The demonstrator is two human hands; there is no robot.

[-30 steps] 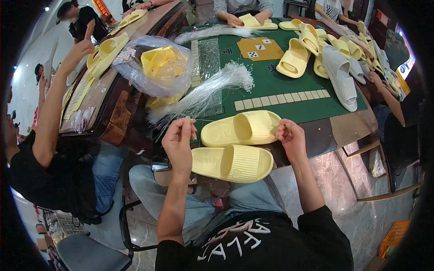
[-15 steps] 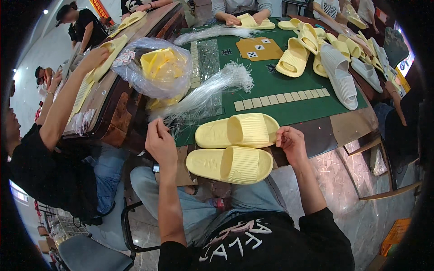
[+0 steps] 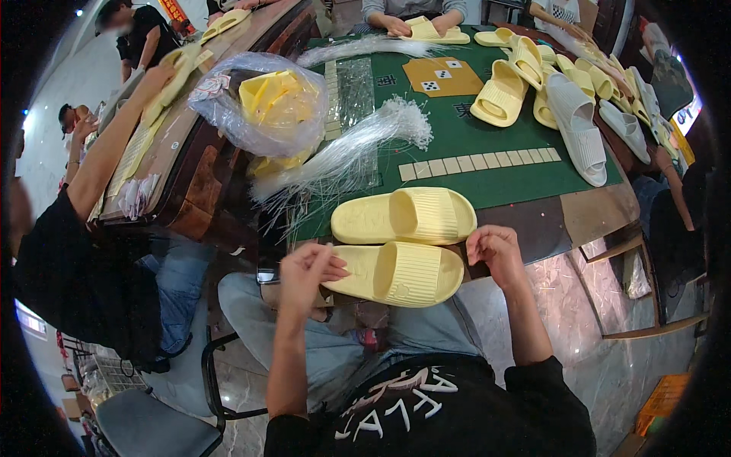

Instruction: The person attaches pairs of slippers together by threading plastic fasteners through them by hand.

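Two pale yellow slide slippers lie side by side in front of me, toes to the right: a far slipper (image 3: 352,218) and a near slipper (image 3: 365,285). My left hand (image 3: 306,276) is at the near slipper's heel end, thumb and forefinger pinched and the other fingers partly stretched over the footbed. Whatever that pinch holds is too fine to make out. Beside the slippers' toes is my right hand (image 3: 495,255), its fingertips drawn together; I cannot see what is between them. A bundle of thin clear plastic strands (image 3: 350,148) lies beyond the slippers.
A clear bag of yellow pieces (image 3: 278,107) sits left of the strands. Light tiles (image 3: 480,161) line the green table mat (image 3: 449,194). Yellow slippers (image 3: 499,95) and grey slippers (image 3: 580,133) crowd the right. Co-workers handle slippers across the table and at the left.
My left hand has come away from the strand bundle, down and right to the near slipper's heel. My right hand has shifted slightly toward me.
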